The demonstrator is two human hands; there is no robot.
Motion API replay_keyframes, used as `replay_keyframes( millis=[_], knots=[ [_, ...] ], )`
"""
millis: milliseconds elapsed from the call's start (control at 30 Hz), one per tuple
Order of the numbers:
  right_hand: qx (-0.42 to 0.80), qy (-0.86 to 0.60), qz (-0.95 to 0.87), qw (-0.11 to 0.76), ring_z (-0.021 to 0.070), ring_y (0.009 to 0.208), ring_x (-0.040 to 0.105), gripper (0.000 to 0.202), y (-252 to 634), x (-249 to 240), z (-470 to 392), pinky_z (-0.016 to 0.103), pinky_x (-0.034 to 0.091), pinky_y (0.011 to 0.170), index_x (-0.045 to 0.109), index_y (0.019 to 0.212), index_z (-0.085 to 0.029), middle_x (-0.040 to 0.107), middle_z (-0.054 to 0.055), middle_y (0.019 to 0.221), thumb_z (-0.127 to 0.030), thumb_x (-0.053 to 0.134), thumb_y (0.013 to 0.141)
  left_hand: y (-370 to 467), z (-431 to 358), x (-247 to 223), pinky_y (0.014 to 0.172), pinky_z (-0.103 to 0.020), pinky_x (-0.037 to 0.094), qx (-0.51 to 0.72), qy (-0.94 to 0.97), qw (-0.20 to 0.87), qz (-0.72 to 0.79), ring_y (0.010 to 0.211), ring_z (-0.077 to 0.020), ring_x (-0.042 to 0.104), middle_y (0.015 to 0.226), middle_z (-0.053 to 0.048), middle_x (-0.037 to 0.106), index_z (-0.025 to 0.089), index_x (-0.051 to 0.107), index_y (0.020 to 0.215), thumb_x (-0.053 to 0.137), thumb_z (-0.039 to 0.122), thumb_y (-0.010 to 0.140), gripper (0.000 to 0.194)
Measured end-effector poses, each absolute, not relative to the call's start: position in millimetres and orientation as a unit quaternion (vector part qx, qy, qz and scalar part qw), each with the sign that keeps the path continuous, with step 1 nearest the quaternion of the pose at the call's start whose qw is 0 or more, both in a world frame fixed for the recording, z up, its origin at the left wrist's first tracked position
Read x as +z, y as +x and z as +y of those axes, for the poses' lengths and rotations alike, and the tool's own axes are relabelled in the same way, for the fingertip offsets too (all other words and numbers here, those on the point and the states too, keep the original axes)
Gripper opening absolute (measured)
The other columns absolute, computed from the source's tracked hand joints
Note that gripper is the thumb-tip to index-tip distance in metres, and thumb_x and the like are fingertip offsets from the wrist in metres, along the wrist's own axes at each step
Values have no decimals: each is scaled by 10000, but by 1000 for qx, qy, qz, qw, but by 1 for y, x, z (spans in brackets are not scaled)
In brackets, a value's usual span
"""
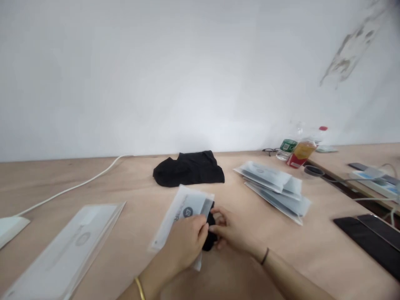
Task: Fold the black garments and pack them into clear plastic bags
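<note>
My left hand point(187, 235) is closed on a frosted plastic bag point(183, 206) with a dark round logo, near the bag's open right end. A folded black sock point(211, 233) sits at that opening, partly inside the bag; its far end is hidden. With fingers bent and pinching, my right hand point(229, 229) holds the sock's right edge. Behind the hands, more black socks point(189, 168) lie flat near the wall.
Several filled frosted bags point(271, 183) are piled at right. Other frosted bags point(71, 246) lie at left, by a white cable point(84, 181). Bottles point(301, 152), a tape roll point(313, 170), glasses point(270, 151) and dark phones point(368, 239) are further right.
</note>
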State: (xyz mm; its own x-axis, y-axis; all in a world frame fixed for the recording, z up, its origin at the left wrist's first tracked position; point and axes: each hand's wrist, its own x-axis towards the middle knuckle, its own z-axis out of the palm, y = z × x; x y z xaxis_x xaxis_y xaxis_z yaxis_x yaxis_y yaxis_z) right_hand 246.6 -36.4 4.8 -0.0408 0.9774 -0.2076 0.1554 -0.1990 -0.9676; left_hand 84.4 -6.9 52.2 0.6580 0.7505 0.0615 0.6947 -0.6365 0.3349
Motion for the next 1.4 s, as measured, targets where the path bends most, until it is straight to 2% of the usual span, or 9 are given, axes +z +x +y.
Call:
replay_keyframes(
  millis=[133, 233, 333, 433, 900, 1000, 1133, 1267, 1400],
  knots=[
    [511, -548, -514, 418, 174, 625, 634, 262, 226, 10, -27, 309, 529, 578, 543, 992, -186, 615, -13, 707, -263, 553, 741, 72, -16, 55, 586, -264, 364, 120, 903, 168, 377, 664, -165, 574, 729, -9, 625, 211, 515, 735, 336, 280, 946, 285],
    [423, -572, -565, 419, 172, 683, 608, 161, 241, 22, -46, 299, 503, 609, 552, 906, -193, 602, 7, 760, -191, 567, 745, 42, -25, 48, 638, -297, 394, 148, 933, 128, 302, 735, -204, 569, 835, -30, 638, 209, 553, 835, 560, 381, 844, 172],
    [230, -536, -741, 333, 177, 816, 575, 140, 247, 32, -74, 299, 469, 709, 572, 922, -218, 615, 17, 881, -146, 574, 802, 22, -34, 34, 649, -315, 382, 197, 951, 27, 235, 709, -205, 547, 813, -32, 639, 203, 566, 807, 560, 162, 814, 42],
    [102, -433, -863, 240, 169, 839, 537, 38, 231, 35, -88, 288, 435, 733, 570, 894, -218, 620, 1, 877, -188, 546, 894, 22, -38, 23, 588, -294, 357, 263, 940, 6, 219, 610, -174, 499, 674, -25, 591, 192, 519, 701, 375, 35, 844, 257],
    [-55, -535, -828, 158, 205, 782, 524, 219, 268, 20, -43, 318, 431, 666, 592, 709, -171, 616, 55, 751, -87, 492, 884, -15, -44, 38, 791, -327, 452, 321, 926, 144, 139, 662, -156, 599, 706, -5, 638, 243, 561, 855, 389, 221, 924, 187],
    [-29, -527, -834, 157, 246, 996, 551, 161, 271, 28, -43, 367, 462, 817, 659, 948, -173, 671, 93, 988, -115, 539, 857, -25, -40, 30, 903, -329, 427, 254, 949, 65, 176, 978, -203, 619, 977, -18, 702, 288, 610, 977, 451, 398, 910, 204],
    [71, -450, -877, 153, 306, 1366, 268, 788, 248, 27, -54, 471, 263, 1095, 272, 1455, -158, 370, 134, 1472, -520, 582, 827, -19, -35, 16, 1061, -471, 264, 165, 954, -47, 246, 1305, -330, 378, 1412, -101, 470, 225, 324, 1429, 395, 769, 755, 869],
    [138, -415, -889, 134, 314, 1413, 130, 920, 233, 12, -57, 524, 115, 1130, 98, 1494, -188, 204, 112, 1538, -697, 432, 804, -14, -35, 9, 1102, -496, 165, 90, 960, -52, 258, 1363, -347, 279, 1474, -113, 370, 200, 120, 1490, 370, 791, 740, 987],
    [154, -446, -870, 142, 274, 1359, 301, 699, 231, 21, -45, 435, 232, 1107, 333, 1434, -186, 381, 119, 1469, -602, 414, 879, -12, -37, -6, 1090, -536, 170, 58, 963, -53, 258, 1349, -369, 295, 1489, -105, 339, 210, 107, 1488, 405, 761, 754, 966]
  ],
)
